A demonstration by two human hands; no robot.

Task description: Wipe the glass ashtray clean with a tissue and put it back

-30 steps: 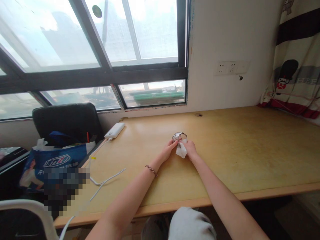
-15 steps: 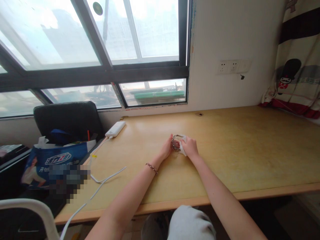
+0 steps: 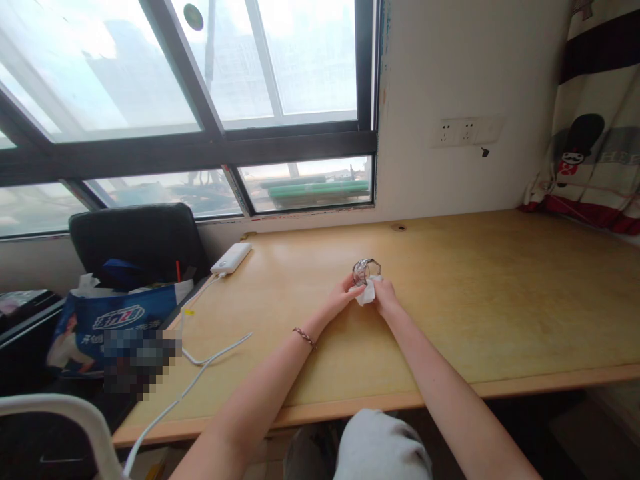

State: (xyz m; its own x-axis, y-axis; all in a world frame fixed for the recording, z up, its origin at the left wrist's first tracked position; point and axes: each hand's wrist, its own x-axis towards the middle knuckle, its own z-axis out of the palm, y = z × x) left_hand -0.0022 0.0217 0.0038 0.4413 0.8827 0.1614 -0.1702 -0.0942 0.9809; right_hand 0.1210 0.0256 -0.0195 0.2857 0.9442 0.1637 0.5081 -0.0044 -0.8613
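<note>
A small clear glass with dark, shiny edges is tilted above the middle of the wooden table. My left hand is closed around its lower left side, the thumb reaching across toward the right. A crumpled white tissue lies against the near side of the glass. My right hand grips the tissue at the right edge of the glass, with its fingers partly hidden behind the tissue. On my left wrist is a braided bracelet.
On the table, a white power bank lies at the left with a white cable trailing off the front edge. A black chair holding a blue bag stands at the left. Behind are a window and wall sockets.
The glass has moved slightly up and right and turned in my hands. My left hand has shifted right, toward the tissue; the tissue now hangs lower at the near side.
</note>
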